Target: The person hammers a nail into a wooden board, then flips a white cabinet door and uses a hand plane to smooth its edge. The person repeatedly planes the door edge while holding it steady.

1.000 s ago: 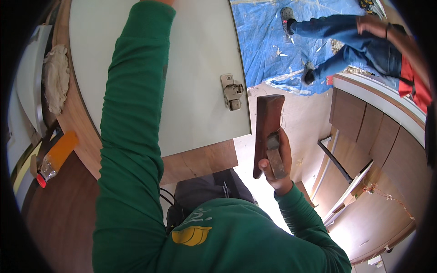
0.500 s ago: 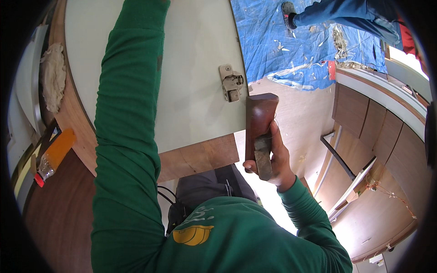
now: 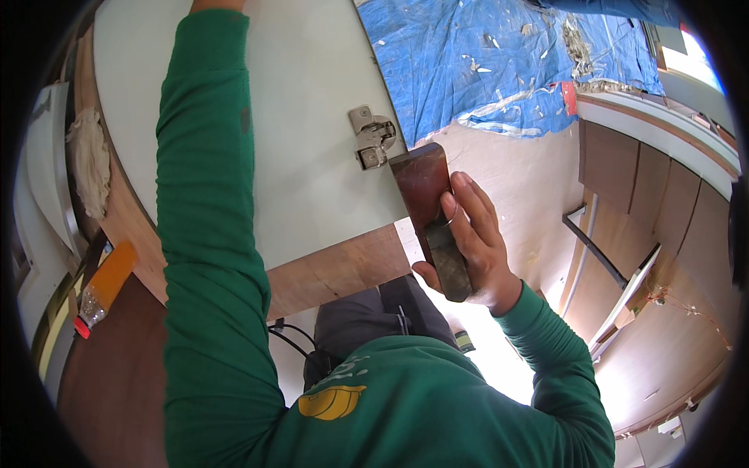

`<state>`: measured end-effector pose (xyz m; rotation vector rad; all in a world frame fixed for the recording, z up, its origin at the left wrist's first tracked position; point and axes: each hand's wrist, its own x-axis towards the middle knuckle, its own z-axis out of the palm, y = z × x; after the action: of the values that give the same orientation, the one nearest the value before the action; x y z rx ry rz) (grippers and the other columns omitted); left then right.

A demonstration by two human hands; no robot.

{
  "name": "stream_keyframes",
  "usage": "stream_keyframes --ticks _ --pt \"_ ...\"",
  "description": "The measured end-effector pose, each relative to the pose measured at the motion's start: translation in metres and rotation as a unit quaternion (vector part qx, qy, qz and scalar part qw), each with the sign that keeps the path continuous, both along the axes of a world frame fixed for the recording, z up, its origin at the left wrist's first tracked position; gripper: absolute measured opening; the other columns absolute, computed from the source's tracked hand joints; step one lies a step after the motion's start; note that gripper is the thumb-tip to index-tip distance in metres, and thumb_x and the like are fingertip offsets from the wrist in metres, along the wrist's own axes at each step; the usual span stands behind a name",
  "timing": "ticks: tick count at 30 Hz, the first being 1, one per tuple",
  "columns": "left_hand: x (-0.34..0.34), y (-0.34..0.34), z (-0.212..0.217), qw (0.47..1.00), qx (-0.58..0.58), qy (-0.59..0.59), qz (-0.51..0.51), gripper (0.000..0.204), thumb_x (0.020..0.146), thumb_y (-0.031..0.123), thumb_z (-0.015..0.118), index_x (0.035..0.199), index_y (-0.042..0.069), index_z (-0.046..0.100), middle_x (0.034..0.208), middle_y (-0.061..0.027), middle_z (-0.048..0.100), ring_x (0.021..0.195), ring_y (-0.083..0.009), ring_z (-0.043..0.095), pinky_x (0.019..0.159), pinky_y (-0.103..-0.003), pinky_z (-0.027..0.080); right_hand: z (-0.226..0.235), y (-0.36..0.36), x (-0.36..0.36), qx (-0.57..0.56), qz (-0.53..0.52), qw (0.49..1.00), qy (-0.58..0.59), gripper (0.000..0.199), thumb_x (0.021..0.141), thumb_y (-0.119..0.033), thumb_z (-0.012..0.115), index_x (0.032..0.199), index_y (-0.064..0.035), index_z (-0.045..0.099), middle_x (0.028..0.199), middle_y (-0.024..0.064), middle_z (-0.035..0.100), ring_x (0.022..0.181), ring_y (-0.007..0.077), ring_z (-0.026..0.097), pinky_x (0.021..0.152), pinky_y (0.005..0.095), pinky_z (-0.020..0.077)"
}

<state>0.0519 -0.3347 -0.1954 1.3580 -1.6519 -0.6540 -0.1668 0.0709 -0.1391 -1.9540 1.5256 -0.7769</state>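
Note:
A white cabinet door panel [image 3: 312, 171] lies in front of me, with a metal hinge [image 3: 370, 139] fixed near its right edge. Against that edge, just below the hinge, stands a dark reddish-brown wooden hand plane [image 3: 424, 187], slightly tilted. My right hand [image 3: 480, 242] is closed on it, thumb on the left side and fingers stretched along the right. A greyish block-like part [image 3: 447, 265] of the plane shows between thumb and fingers. My left arm reaches far over the panel; only the wrist [image 3: 218, 4] shows at the top edge, the hand itself being outside the picture.
Under the panel is a wooden board [image 3: 343, 269]. A bottle with orange contents [image 3: 108, 281] and a crumpled whitish cloth [image 3: 90, 160] are at the left. A blue tarp [image 3: 468, 62] with scraps covers the far floor; brown cabinet panels [image 3: 624, 179] stand right. Part of another person's blue-clad leg [image 3: 624, 6] shows at top.
The panel, hinge and hand plane have shifted left in view. The plane leans more, and my right fingers are stretched further along it. The other person's shoe has left the picture.

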Motion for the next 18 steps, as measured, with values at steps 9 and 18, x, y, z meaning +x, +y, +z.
stream_keyframes --ticks 9,18 --pt "0.007 -0.012 -0.012 0.997 0.014 0.069 -0.024 0.093 0.107 0.069 0.026 0.139 -0.012 0.058 0.143 -0.0287 0.059 0.139 -0.0345 0.053 0.118 -0.036 0.035 0.000 -0.001 -0.004 0.013 0.025 1.000 -0.010 0.073 0.077 -0.020 0.083 0.144 -0.0030 0.058 0.155 0.0248 0.049 0.147 0.0493 0.040 0.121 0.0558 0.0355" --pt "0.003 -0.007 -0.008 0.999 0.002 0.037 -0.018 0.091 0.107 0.068 0.025 0.139 -0.010 0.059 0.145 -0.0291 0.058 0.140 -0.0369 0.052 0.119 -0.037 0.034 -0.005 0.016 -0.001 0.017 0.023 1.000 -0.002 0.072 0.075 -0.018 0.082 0.142 -0.0009 0.059 0.155 0.0244 0.050 0.146 0.0470 0.044 0.120 0.0531 0.0365"
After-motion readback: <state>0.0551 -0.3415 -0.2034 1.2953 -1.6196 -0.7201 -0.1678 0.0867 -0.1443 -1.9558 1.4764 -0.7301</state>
